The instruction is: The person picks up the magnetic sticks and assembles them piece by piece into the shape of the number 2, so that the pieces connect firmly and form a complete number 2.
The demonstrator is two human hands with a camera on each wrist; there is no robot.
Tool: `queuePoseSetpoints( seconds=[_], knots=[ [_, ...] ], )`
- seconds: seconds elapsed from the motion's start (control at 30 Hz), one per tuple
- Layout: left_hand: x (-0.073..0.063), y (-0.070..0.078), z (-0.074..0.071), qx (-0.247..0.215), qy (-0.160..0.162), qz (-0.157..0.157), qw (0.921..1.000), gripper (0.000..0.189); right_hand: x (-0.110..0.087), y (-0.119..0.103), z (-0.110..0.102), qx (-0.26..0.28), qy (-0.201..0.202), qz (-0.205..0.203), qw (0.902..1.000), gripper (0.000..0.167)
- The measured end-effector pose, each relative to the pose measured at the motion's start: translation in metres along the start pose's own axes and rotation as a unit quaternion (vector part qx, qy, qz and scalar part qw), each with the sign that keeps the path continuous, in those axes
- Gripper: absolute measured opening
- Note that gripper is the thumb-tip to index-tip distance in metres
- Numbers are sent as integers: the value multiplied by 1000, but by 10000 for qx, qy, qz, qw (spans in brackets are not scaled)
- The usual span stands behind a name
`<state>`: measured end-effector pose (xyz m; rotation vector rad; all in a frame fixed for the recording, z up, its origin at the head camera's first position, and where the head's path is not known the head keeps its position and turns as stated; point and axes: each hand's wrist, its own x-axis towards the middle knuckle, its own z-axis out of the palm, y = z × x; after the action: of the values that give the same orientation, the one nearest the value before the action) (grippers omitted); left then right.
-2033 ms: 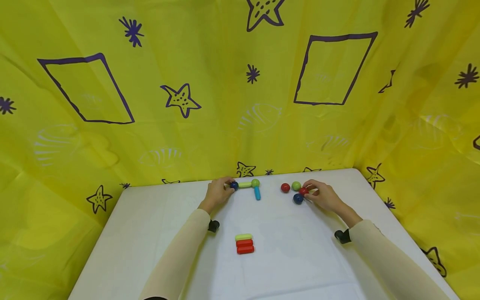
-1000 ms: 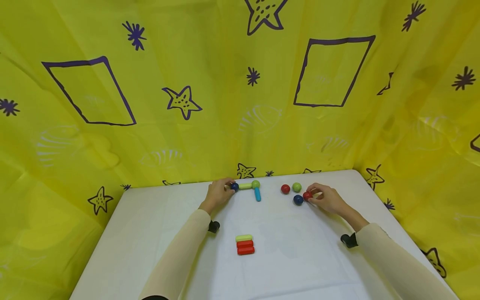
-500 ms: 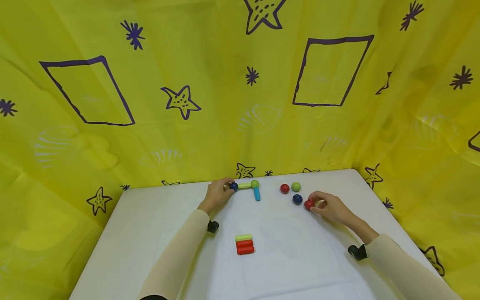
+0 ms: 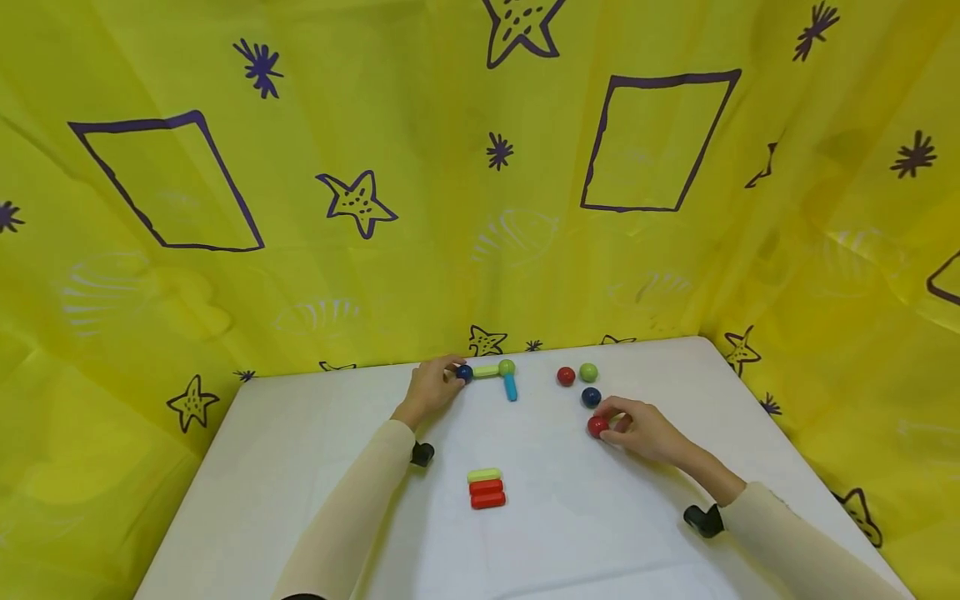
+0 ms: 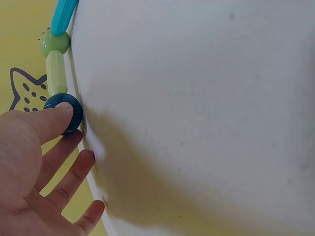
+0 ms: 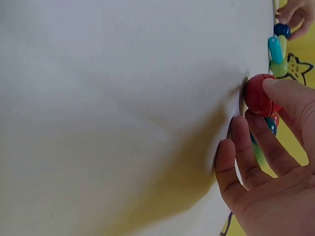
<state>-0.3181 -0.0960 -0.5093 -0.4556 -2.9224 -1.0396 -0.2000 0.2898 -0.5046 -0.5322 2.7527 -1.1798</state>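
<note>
At the back of the table my left hand point(image 4: 432, 387) pinches a dark blue ball point(image 5: 74, 118), thumb on top. From that ball a pale green stick point(image 5: 56, 73) runs to a green ball point(image 4: 507, 367), and a light blue stick point(image 4: 511, 387) comes off it toward me, forming a corner. My right hand point(image 4: 647, 429) pinches a glossy red ball point(image 6: 258, 95) between thumb and index finger, low over the white table. Just behind it lie a second dark blue ball point(image 4: 591, 397), another red ball point(image 4: 566, 376) and another green ball point(image 4: 588, 372).
Nearer to me on the white table point(image 4: 337, 467), a pale green stick point(image 4: 483, 475) and two red sticks point(image 4: 487, 500) lie side by side. A yellow curtain point(image 4: 420, 275) with starfish drawings hangs along the table's back edge and right side.
The right hand has drawn the red ball out of the loose group, toward me and then slightly left, past the blue ball. The left hand stays on its blue ball.
</note>
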Motion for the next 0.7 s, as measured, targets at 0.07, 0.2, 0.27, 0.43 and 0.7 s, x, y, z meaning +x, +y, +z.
queuePoseSetpoints(
  seconds=[0.07,0.2,0.27,0.43,0.7],
  knots=[
    [0,-2,0,22,28,57,10000,35,2,-4,5,41,-52,-155,9999,27],
    [-1,-2,-1,-64,36,113,9999,36,9,-11,14,101,-156,-390,9991,27],
    [-2,-1,-2,-118,33,117,9999,36,14,-16,19,119,-198,-443,9988,27],
    [-5,-2,-6,-181,118,137,9997,35,26,-27,31,121,-321,-514,9981,26],
    [-9,1,-14,-162,273,422,9986,38,49,-39,50,110,-437,-526,9976,26]
  ],
)
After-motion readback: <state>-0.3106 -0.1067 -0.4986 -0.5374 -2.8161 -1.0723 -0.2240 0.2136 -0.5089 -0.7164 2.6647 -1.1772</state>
